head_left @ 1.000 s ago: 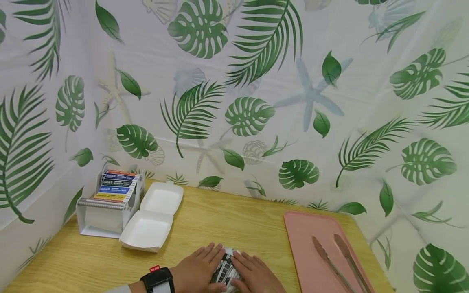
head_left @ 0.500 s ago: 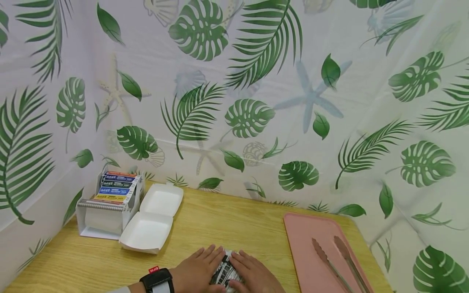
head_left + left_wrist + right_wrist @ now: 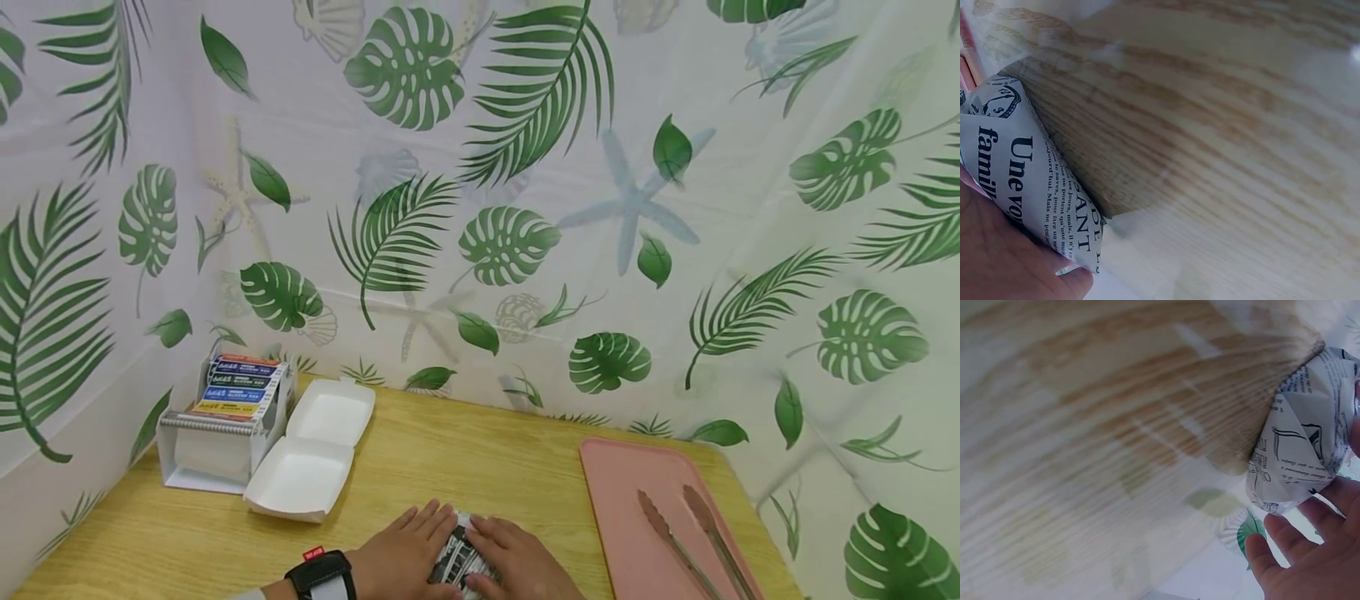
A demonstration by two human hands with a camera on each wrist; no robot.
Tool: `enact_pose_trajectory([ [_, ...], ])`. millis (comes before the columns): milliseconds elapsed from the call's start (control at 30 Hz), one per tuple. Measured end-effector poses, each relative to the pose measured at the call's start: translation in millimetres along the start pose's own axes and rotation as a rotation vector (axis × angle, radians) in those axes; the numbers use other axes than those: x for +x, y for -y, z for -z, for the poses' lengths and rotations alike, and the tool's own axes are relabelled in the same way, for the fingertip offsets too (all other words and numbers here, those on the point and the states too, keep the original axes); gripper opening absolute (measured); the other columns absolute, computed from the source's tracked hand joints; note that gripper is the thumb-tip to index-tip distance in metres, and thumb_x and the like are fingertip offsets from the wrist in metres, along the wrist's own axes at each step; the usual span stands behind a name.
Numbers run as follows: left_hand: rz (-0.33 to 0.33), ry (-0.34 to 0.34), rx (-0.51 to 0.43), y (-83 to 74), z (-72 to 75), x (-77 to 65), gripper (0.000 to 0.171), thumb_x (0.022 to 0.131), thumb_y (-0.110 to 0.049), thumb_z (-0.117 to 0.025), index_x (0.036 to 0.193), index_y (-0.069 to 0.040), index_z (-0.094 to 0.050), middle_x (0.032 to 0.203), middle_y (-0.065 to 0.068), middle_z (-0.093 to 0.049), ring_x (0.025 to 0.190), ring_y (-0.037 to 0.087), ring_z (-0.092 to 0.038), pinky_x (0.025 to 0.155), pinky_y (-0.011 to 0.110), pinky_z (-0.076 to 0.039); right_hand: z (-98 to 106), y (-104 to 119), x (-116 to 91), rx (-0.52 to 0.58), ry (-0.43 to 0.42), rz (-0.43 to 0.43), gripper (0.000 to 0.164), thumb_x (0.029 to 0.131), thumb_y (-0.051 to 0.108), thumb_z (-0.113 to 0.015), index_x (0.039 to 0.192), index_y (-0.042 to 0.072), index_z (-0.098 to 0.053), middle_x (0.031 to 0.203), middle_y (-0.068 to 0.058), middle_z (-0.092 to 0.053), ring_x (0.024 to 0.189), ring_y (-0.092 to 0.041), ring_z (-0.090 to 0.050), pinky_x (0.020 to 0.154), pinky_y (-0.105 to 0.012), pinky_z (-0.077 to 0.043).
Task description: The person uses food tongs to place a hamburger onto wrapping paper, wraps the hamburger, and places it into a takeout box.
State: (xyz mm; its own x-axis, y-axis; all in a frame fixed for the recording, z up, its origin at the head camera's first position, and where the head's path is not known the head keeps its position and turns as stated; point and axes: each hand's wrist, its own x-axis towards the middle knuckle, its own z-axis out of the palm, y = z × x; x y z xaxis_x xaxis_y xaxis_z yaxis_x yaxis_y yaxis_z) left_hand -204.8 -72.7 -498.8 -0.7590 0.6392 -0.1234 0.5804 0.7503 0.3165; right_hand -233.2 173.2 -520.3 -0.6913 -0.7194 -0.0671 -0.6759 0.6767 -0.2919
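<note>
A package wrapped in black-and-white newsprint paper (image 3: pixel 454 560) lies at the table's near edge, between both hands. My left hand (image 3: pixel 403 552) rests on its left side with straight fingers pointing forward. From the right, my right hand (image 3: pixel 527 562) presses on it in the same way, its thumb toward the near side. Printed words and folded edges of the wrapped package (image 3: pixel 1025 169) show in the left wrist view. In the right wrist view, crumpled folds form the end of the package (image 3: pixel 1297 440), and extended, spread fingers (image 3: pixel 1288 537) touch it. The contents are hidden inside the paper.
A white dispenser (image 3: pixel 258 467) with a paper roll and coloured labels stands back left. Beside it lies an open white clamshell box (image 3: pixel 296 475). On the right, metal tongs (image 3: pixel 678 546) lie on a pink tray (image 3: pixel 611 492). A leaf-patterned sheet (image 3: pixel 517 367) covers the walls behind the wooden table (image 3: pixel 465 442).
Both hands stay on the wrapped package in nearly the same place. The head view has tilted slightly, so the background sits a little lower.
</note>
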Motion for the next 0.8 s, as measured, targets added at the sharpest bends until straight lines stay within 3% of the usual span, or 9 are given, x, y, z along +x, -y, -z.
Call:
enact_pose_trajectory([
  [133, -0.001, -0.006, -0.008, 1.4, 0.3, -1.8, 0.085, 0.100, -0.063, -0.046, 0.159, -0.004, -0.030, 0.165, 0.014, -0.026, 0.154, 0.030, -0.021, 0.121, 0.048, -0.024, -14.9, -14.5, 4.1, 0.000, -0.028, 0.035, 0.069, 0.103, 0.064, -0.036, 0.155, 0.020, -0.044, 0.158, -0.001, -0.044, 0.142, -0.029, -0.045, 0.108, -0.053, -0.041],
  [267, 0.007, -0.053, -0.051, 0.2, 7.3, -9.3, 0.086, 0.102, -0.065, -0.039, 0.159, -0.002, -0.027, 0.166, 0.015, -0.024, 0.154, 0.030, -0.019, 0.121, 0.050, -0.023, -9.8, -8.1, 3.5, -0.027, -0.038, 0.048, 0.068, 0.104, 0.062, -0.037, 0.154, 0.016, -0.045, 0.156, -0.004, -0.046, 0.140, -0.030, -0.047, 0.108, -0.053, -0.043],
  [400, 0.042, -0.175, -0.115, 2.1, 32.3, -26.6, 0.086, 0.103, -0.065, -0.035, 0.160, -0.002, -0.023, 0.167, 0.014, -0.021, 0.154, 0.031, -0.018, 0.121, 0.052, -0.024, -0.5, 2.0, -0.7, -0.052, -0.073, 0.065, 0.065, 0.105, 0.056, -0.041, 0.152, 0.013, -0.048, 0.154, -0.008, -0.049, 0.136, -0.033, -0.050, 0.105, -0.052, -0.045],
  [467, 0.083, -0.286, -0.131, 9.4, 47.2, -39.4, 0.084, 0.104, -0.062, -0.037, 0.160, -0.001, -0.024, 0.166, 0.016, -0.022, 0.153, 0.033, -0.020, 0.120, 0.053, -0.025, 3.7, 6.4, -2.3, -0.041, -0.073, 0.054, 0.064, 0.106, 0.055, -0.043, 0.152, 0.011, -0.049, 0.154, -0.009, -0.049, 0.136, -0.034, -0.050, 0.106, -0.052, -0.044],
  [567, 0.202, -0.467, -0.140, 30.6, 66.2, -62.1, 0.077, 0.106, -0.055, -0.041, 0.156, 0.002, -0.031, 0.161, 0.022, -0.032, 0.148, 0.039, -0.031, 0.116, 0.056, -0.030, 8.1, 10.4, -3.2, -0.030, -0.044, 0.032, 0.065, 0.106, 0.055, -0.042, 0.152, 0.010, -0.048, 0.154, -0.009, -0.048, 0.138, -0.033, -0.048, 0.109, -0.050, -0.042],
  [667, 0.346, -0.622, -0.161, 65.9, 80.4, -87.7, 0.060, 0.108, -0.039, -0.047, 0.145, 0.008, -0.044, 0.143, 0.027, -0.050, 0.131, 0.043, -0.049, 0.105, 0.060, -0.042, 8.7, 9.0, -2.6, -0.008, -0.007, 0.017, 0.064, 0.106, 0.054, -0.042, 0.153, 0.010, -0.046, 0.156, -0.009, -0.046, 0.141, -0.032, -0.045, 0.111, -0.047, -0.040],
  [800, 0.588, -0.698, -0.211, 117.1, 88.1, -123.4, 0.041, 0.109, -0.023, -0.044, 0.129, 0.012, -0.052, 0.111, 0.024, -0.061, 0.096, 0.034, -0.059, 0.074, 0.046, -0.052, 5.1, 3.8, -0.5, 0.014, 0.028, 0.004, 0.066, 0.105, 0.055, -0.042, 0.154, 0.011, -0.045, 0.157, -0.009, -0.045, 0.142, -0.032, -0.043, 0.112, -0.047, -0.039],
])
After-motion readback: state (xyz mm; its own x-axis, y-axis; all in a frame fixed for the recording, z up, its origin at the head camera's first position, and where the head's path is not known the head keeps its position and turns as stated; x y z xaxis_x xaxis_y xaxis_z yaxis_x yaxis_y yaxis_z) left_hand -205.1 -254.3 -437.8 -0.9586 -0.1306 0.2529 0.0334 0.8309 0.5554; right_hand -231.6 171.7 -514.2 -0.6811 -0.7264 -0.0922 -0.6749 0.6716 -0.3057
